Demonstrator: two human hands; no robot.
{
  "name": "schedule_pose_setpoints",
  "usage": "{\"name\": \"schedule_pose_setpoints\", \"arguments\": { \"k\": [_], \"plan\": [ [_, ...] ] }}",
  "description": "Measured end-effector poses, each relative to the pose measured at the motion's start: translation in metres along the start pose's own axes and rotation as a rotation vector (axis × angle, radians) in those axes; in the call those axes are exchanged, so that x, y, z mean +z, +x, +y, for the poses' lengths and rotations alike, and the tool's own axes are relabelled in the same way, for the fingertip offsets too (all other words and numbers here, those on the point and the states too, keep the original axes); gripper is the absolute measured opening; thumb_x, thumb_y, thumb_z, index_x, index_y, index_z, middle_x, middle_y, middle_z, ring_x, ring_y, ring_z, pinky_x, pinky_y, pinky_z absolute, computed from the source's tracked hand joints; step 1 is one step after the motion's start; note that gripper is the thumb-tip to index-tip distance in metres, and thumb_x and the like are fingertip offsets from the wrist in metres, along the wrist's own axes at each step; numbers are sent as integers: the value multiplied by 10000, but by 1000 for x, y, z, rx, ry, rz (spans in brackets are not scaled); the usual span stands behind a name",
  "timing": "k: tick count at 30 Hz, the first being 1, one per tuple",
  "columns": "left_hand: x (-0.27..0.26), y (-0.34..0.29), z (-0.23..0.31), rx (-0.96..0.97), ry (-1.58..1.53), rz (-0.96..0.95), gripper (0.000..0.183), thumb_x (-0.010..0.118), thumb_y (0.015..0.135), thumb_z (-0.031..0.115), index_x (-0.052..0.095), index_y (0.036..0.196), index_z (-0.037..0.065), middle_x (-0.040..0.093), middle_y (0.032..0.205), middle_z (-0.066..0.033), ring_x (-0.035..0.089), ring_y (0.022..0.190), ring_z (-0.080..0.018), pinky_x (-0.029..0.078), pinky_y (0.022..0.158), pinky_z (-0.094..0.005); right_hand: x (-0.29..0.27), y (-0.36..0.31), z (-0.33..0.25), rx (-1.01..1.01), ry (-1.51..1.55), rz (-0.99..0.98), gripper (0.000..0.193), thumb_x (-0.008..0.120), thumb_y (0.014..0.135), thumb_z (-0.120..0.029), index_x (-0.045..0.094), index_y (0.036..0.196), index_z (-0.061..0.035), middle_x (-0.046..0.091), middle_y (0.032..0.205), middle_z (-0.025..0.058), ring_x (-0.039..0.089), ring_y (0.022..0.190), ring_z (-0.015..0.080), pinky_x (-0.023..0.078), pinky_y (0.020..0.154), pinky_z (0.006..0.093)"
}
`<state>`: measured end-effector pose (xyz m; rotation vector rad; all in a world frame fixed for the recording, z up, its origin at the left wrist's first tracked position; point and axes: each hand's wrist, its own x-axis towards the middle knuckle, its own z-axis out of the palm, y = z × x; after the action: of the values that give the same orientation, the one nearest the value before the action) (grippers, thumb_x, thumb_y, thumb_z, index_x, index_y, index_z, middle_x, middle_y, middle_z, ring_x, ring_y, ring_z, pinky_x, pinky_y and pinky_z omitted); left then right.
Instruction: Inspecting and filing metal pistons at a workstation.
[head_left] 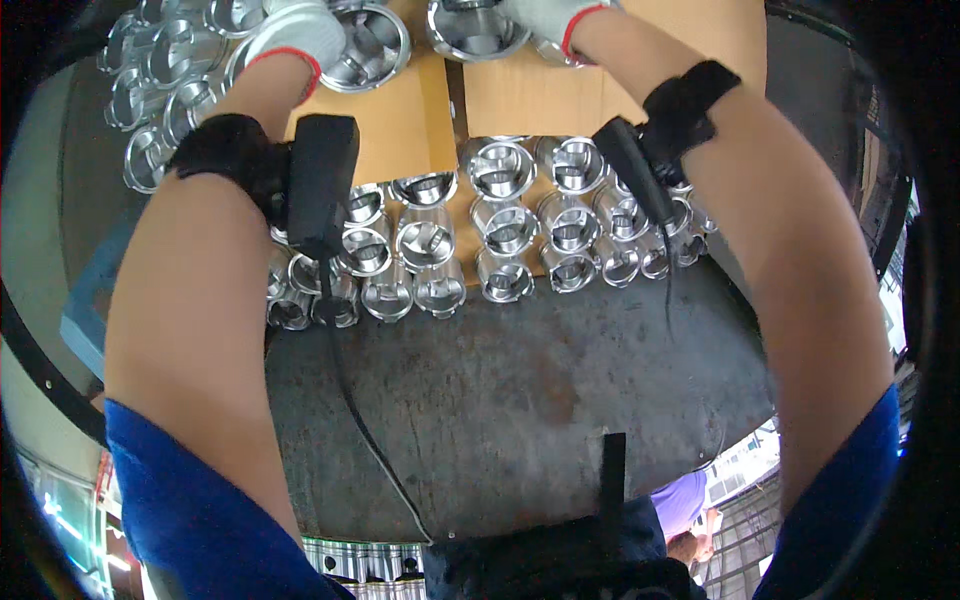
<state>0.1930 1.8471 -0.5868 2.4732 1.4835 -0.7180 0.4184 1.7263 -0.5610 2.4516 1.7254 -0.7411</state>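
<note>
My left hand, in a white glove with a red cuff, is at the top edge beside a shiny hollow metal cylinder standing on a brown cardboard sheet. Its fingertips are out of sight, so I cannot tell whether it grips anything. Just across the gap between two sheets, my right hand, gloved the same way, has its fingers on the rim of another metal cylinder. That cylinder's open end faces me, and the top edge cuts off part of it.
Rows of similar metal cylinders stand in front of the cardboard, and more are at the far left. A dark, stained metal tabletop lies nearer me. A cable hangs from my left wrist device. Another person's purple clothing shows lower right.
</note>
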Motion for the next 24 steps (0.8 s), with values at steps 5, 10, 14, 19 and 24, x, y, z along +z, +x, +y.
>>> {"name": "schedule_pose_setpoints", "arguments": {
  "k": [5, 10, 14, 19, 24],
  "plan": [
    [1, -17, -6, -15, -180, 125, 563, 627, 824, 145, 490, 1356, 264, 448, 1329, -286, 530, 1154, -489, 473, 936, -527, 21, -3, 4, -44, -33, 154, 416, 412, 867, -86, 575, 1250, -78, 626, 1131, 226, 596, 1066, 350, 450, 957, 404],
    [1, -36, -23, 27, -87, 61, 523, 617, 843, 142, 512, 1345, 243, 582, 1219, -242, 623, 1024, -435, 515, 846, -516, 10, -36, 5, -59, 8, 45, 414, 435, 868, -112, 581, 1256, -121, 594, 1178, 238, 597, 1053, 355, 463, 912, 426],
    [5, -121, -22, 249, -258, 50, 533, 607, 855, 128, 481, 1362, 232, 553, 1259, -246, 596, 1085, -398, 495, 895, -473, 0, -99, 38, -314, -84, 47, 368, 470, 869, -103, 624, 1196, -175, 628, 1060, 207, 629, 1014, 352, 502, 853, 445],
    [-1, -268, -26, -76, -1366, -284, 488, 660, 819, 132, 566, 1282, 253, 420, 1376, -231, 551, 1137, -362, 479, 920, -430, -49, -237, 35, -247, 134, -320, 341, 528, 855, -76, 651, 1138, -222, 431, 1328, 246, 582, 1087, 386, 505, 898, 418],
    [-107, -410, -34, 177, -722, -278, 424, 694, 727, 52, 671, 1109, 234, 433, 1332, -242, 614, 1013, -400, 538, 845, -439, -155, -345, 14, 55, -116, -717, 315, 622, 824, -149, 671, 1088, -314, 458, 1319, 155, 631, 987, 341, 532, 833, 394]
  ]
}}
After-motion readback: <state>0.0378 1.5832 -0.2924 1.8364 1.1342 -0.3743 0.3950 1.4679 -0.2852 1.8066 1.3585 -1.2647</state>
